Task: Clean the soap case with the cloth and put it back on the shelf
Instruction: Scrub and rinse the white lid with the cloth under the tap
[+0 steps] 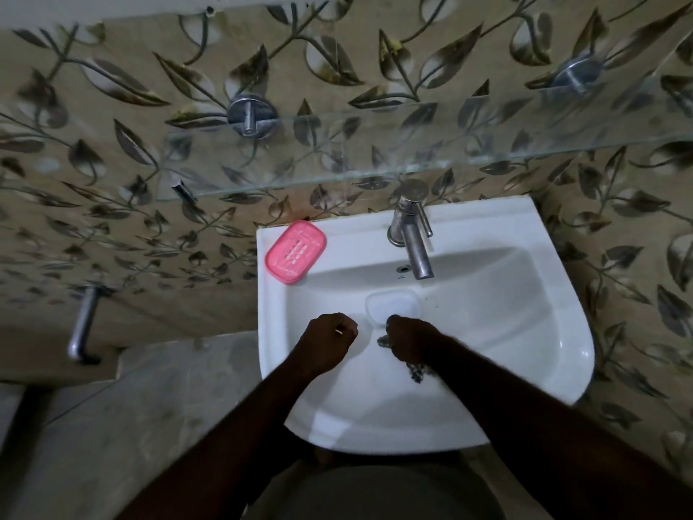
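The pink soap case base [295,251] lies on the back left corner of the white sink [555,369]. Its clear lid [392,306] is held over the basin, just above my two hands. My right hand [410,341] grips a dark cloth [415,371], which hangs below the fist, and it touches the lid's near edge. My left hand [330,341] is a closed fist at the lid's left edge; whether it holds the lid is hidden. The glass shelf [337,159] runs along the wall above the sink with nothing on it.
A steel tap [414,238] stands at the back of the sink, right of the pink base. Two metal shelf brackets [250,116] fix the glass to the leaf-patterned tile wall. A metal pipe [83,324] sticks out of the wall on the left.
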